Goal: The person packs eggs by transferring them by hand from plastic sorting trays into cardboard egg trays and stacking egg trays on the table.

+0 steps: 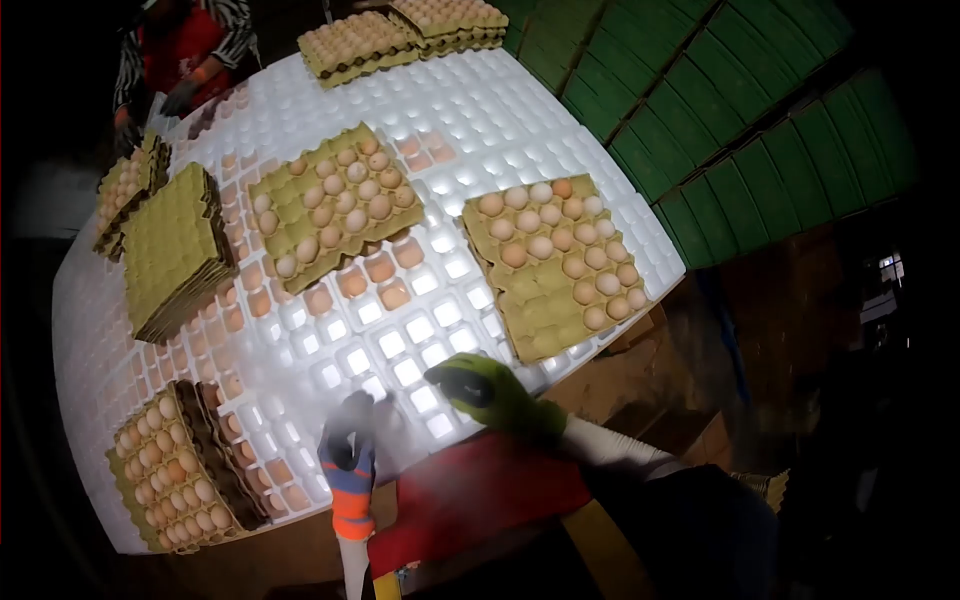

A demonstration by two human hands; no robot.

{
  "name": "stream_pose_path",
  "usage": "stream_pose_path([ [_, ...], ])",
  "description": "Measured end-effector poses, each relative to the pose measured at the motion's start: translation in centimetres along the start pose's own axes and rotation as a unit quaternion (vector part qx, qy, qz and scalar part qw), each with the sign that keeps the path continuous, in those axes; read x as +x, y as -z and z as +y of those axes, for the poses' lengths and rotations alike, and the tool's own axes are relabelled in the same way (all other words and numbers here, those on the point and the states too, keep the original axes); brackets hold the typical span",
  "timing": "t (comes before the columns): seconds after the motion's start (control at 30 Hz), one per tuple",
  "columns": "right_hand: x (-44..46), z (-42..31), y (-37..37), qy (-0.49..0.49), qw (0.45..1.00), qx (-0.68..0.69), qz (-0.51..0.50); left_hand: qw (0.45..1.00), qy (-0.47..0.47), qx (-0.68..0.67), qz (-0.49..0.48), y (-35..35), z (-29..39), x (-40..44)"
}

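My left hand (350, 440), in a grey-and-blue glove with an orange cuff, hovers over the near edge of the white dimpled table top (405, 372). Its fingers are smeared by motion. To its right is my right hand (485, 392), in a green glove with dark patches, its fingers pointing left and blurred. I cannot make out anything in either hand. Nearest to the right hand lies a partly filled egg tray (545, 295), with bare cups in its near left part. Another partly filled egg tray (330, 205) rests mid-table; loose eggs (380, 268) sit in dimples beside it.
A stack of trays without eggs (178, 245) stands at the left, next to a filled tray (130, 190). More eggs fill a tray (165, 470) at the near left. Full stacks (360, 45) stand at the far edge. A co-worker (185, 55) stands far left; green crates (720, 110) line the right.
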State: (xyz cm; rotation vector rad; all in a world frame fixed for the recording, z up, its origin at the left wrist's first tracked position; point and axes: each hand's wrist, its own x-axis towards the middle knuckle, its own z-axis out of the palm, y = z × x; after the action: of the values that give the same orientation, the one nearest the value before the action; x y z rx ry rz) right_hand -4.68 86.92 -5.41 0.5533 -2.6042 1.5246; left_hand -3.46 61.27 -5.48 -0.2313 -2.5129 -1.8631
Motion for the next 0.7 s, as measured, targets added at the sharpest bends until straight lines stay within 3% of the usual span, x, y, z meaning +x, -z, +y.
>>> stream_pose_path([
  [0.07, -2.0, 1.7, 6.1, -0.049, 0.997, 0.038, 0.054, 0.996, 0.04, -0.065, -0.035, -6.8, 1.9, 2.3],
  [0.13, -4.7, 4.0, 12.2, -0.058, 0.987, -0.102, 0.109, 0.993, -0.025, -0.06, -0.094, -12.9, 4.3, 4.4],
  [0.2, -6.9, 4.4, 18.5, -0.205, 0.963, -0.074, 0.16, 0.981, -0.122, 0.095, -0.12, -17.5, 6.4, 6.9],
  [0.27, -8.9, 7.7, 23.2, -0.228, 0.94, -0.139, 0.21, 0.981, -0.112, 0.135, -0.087, -21.2, 7.6, 9.7],
  [0.33, -7.5, 9.0, 25.3, -0.165, 0.952, -0.195, 0.165, 0.95, -0.2, 0.24, -0.002, -23.1, 7.8, 13.7],
  [0.4, -5.9, 9.0, 25.6, -0.103, 0.954, -0.252, 0.128, 0.922, -0.168, 0.347, -0.029, -24.1, 6.9, 16.6],
  [0.47, -3.5, 8.3, 23.9, -0.072, 0.921, -0.381, -0.037, 0.916, -0.156, 0.364, -0.06, -24.7, 5.8, 17.7],
  [0.5, -4.9, 11.0, 22.2, -0.147, 0.988, -0.05, 0.026, 0.903, -0.145, 0.394, -0.087, -24.6, 5.8, 17.9],
  [0.53, -4.6, 11.4, 21.1, -0.179, 0.933, 0.285, 0.131, 0.889, -0.132, 0.423, -0.117, -24.6, 5.6, 17.9],
  [0.57, -4.6, 11.8, 22.1, -0.302, 0.833, 0.448, 0.116, 0.887, -0.176, 0.416, -0.095, -24.4, 5.1, 17.8],
  [0.6, -4.3, 12.0, 22.9, -0.411, 0.692, 0.587, 0.093, 0.887, -0.174, 0.418, -0.095, -23.9, 4.6, 17.5],
  [0.67, -5.2, 13.4, 22.9, -0.434, 0.696, 0.569, 0.056, 0.988, -0.042, 0.114, -0.091, -23.1, 3.6, 16.7],
  [0.7, -5.2, 13.6, 23.1, -0.275, 0.927, 0.254, 0.007, 0.988, 0.08, -0.103, -0.088, -22.7, 2.5, 16.2],
])
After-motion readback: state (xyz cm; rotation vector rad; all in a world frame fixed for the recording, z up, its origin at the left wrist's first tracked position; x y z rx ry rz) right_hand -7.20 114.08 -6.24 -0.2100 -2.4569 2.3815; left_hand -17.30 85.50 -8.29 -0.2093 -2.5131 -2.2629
